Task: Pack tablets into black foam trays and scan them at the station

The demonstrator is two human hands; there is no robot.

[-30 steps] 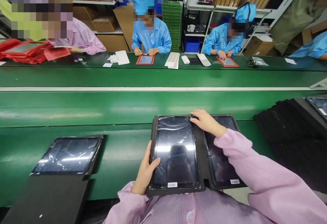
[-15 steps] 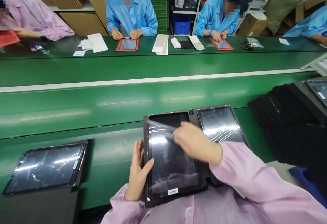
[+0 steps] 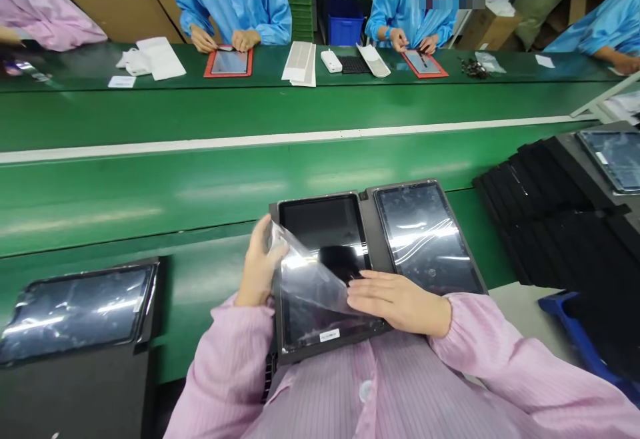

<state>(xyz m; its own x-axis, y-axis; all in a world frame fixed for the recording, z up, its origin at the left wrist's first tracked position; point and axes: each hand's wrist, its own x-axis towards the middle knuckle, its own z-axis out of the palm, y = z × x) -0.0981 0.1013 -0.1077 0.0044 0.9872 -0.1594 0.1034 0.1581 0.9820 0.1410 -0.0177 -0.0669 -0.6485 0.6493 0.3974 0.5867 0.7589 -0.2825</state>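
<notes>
A black tablet (image 3: pixel 325 232) in a black case lies against my lap at the belt's near edge. A clear protective film (image 3: pixel 310 282) is half peeled off its screen, folded down toward me. My left hand (image 3: pixel 257 265) grips the tablet's left edge and pinches the film's raised corner. My right hand (image 3: pixel 395 302) lies flat on the lower right of the screen, fingers stretched over the peeled film. A second tablet (image 3: pixel 425 239) with a shiny film sits directly to the right, touching the first.
Another film-covered tablet (image 3: pixel 75 312) rests on a black stack at the lower left. Black cases (image 3: pixel 545 199) are fanned out at right with a tablet (image 3: pixel 613 159) on top. Across the green conveyor (image 3: pixel 200 159), people in blue coats handle red-framed tablets (image 3: pixel 229 62).
The film has been pulled from the tablet's top right corner down toward me. My left hand slid up the left edge to the film; my right hand dropped to the lower screen.
</notes>
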